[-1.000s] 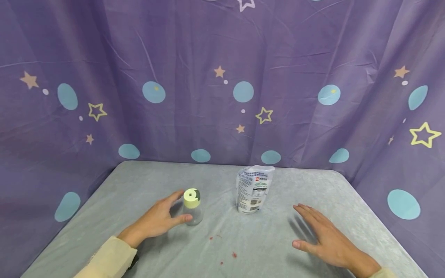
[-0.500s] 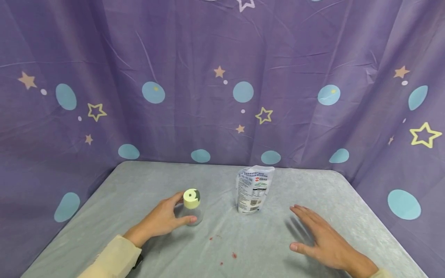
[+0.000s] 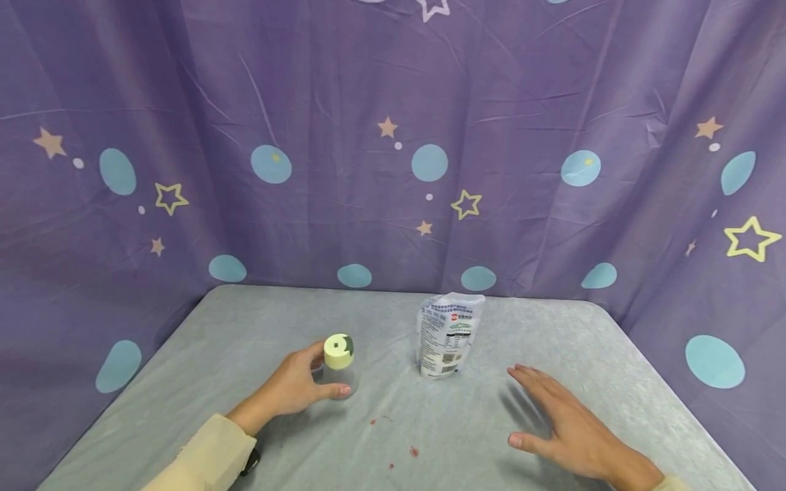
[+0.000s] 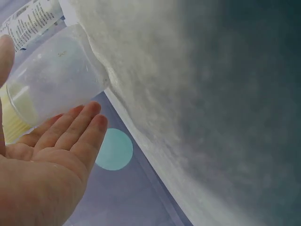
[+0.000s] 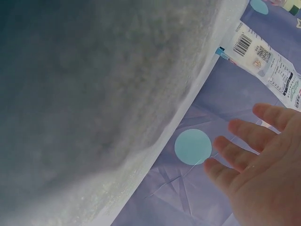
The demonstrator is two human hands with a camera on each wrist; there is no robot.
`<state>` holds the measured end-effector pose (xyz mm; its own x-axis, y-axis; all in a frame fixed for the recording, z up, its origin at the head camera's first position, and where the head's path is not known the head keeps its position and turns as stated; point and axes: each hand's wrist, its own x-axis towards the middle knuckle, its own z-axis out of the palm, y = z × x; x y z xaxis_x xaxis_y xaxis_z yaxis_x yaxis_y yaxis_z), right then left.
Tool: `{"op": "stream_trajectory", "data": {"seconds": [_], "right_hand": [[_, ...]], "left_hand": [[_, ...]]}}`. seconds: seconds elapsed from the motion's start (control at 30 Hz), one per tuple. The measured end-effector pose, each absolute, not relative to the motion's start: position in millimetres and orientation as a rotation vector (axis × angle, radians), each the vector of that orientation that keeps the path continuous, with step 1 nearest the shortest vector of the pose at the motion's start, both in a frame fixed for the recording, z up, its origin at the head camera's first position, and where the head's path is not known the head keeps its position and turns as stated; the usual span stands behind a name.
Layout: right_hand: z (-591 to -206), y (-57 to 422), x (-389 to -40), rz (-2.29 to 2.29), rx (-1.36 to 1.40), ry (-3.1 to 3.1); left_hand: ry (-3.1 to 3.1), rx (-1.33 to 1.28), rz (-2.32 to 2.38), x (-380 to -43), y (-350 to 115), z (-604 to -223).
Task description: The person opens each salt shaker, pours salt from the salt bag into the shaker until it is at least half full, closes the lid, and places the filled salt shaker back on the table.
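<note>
A small clear bottle with a pale yellow cap (image 3: pixel 339 351), marked dark green on top, stands upright on the table left of centre. My left hand (image 3: pixel 296 384) reaches around its left side, thumb across the front and fingers behind. In the left wrist view, the fingers (image 4: pixel 75 129) lie nearly straight along the side of the clear bottle (image 4: pixel 59 70). To the right, my right hand (image 3: pixel 568 431) hovers over the table with its fingers spread loosely, holding nothing. Nearest to it is a white printed plastic pouch (image 3: pixel 448 335), standing upright behind the middle.
A grey cloth-covered table (image 3: pixel 467 436) fills the lower part of the head view, with a few small red marks (image 3: pixel 414 451) near the front. Behind and beside it hangs a purple curtain (image 3: pixel 368 102) with stars and blue dots.
My left hand has shifted right, closer around the bottle, its thumb now farther across the front. My right hand has drifted slightly left. Bottle and pouch stay in place.
</note>
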<state>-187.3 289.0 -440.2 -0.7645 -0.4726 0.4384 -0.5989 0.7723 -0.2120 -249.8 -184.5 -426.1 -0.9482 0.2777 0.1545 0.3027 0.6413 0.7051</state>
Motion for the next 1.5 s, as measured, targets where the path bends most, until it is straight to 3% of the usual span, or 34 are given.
{"op": "stream_trajectory", "data": {"seconds": [0.43, 1.5], "right_hand": [[-438.7, 283.7, -184.5, 0.489, 0.824, -2.599], [-436.7, 273.4, -180.7, 0.488, 0.901, -2.550]], "left_hand": [[-2.812, -0.402, -1.279, -251.3, -179.1, -427.9], [-2.811, -0.561, -1.362, -242.3, -173.6, -427.3]]}}
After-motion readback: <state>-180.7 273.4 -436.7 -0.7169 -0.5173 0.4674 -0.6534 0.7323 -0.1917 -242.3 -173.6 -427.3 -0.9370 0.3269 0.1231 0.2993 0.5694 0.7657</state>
